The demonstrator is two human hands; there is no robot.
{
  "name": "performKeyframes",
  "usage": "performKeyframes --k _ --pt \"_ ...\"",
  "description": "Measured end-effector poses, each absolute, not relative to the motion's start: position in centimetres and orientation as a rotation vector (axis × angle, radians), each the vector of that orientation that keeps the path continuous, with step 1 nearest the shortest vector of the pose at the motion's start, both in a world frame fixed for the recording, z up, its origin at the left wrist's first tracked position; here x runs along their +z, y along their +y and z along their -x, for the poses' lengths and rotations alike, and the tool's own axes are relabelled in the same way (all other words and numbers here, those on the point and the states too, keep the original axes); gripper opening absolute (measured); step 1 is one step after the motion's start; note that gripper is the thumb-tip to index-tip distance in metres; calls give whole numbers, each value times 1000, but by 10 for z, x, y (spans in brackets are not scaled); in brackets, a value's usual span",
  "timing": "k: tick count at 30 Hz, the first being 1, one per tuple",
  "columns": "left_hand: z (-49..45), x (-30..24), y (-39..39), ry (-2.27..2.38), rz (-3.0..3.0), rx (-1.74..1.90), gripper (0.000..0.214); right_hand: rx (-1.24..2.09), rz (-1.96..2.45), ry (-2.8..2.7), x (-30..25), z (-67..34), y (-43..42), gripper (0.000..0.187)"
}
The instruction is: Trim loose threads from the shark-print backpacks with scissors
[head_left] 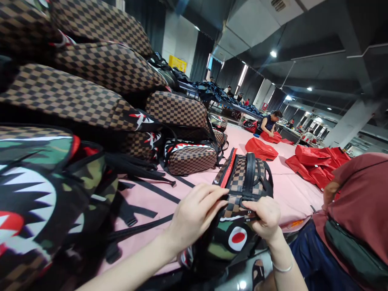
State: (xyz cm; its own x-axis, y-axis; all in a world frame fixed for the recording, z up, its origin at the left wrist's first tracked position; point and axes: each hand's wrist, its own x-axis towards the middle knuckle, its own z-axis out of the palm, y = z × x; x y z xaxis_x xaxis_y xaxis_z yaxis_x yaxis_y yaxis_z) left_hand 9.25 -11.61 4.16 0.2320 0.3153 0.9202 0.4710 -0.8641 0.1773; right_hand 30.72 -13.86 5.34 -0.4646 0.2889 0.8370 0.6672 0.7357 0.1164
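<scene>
A backpack (239,238) stands at the front edge of the pink table, its top towards me. It has brown-and-black checks, camouflage lower down, a red-and-white eye patch and a black top handle (250,171). My left hand (195,212) presses closed fingers on the bag's near left edge, below a red-lined flap (229,167). On the other side, my right hand (266,216) is closed, thumb and curled fingers pinching the bag close to a dark zipper part (251,215). Exactly what lies inside that pinch is hidden.
Checkered backpacks (87,97) are piled high on the left, with a camouflage shark-mouth bag (33,194) in front. Black straps (145,188) trail over the pink table (291,194). Red bags (318,161) lie beyond. A person in a maroon shirt (360,194) stands close right; another (268,123) works farther back.
</scene>
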Motion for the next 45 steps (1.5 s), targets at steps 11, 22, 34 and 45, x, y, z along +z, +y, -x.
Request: performKeyframes --k 11,22,34,45 --pt "-108 72 -111 -680 2410 -1387 18 -150 874 -1915 64 -307 -152 16" --pt "-101 76 -110 -733 2631 -1184 18 212 1144 -1887 91 -338 -153 19" --pt "-109 70 -99 -635 2406 -1381 19 244 1167 -2125 111 -342 -143 14" --pt "-105 63 -91 -519 2434 -1494 17 107 1042 -2384 131 -326 -135 17"
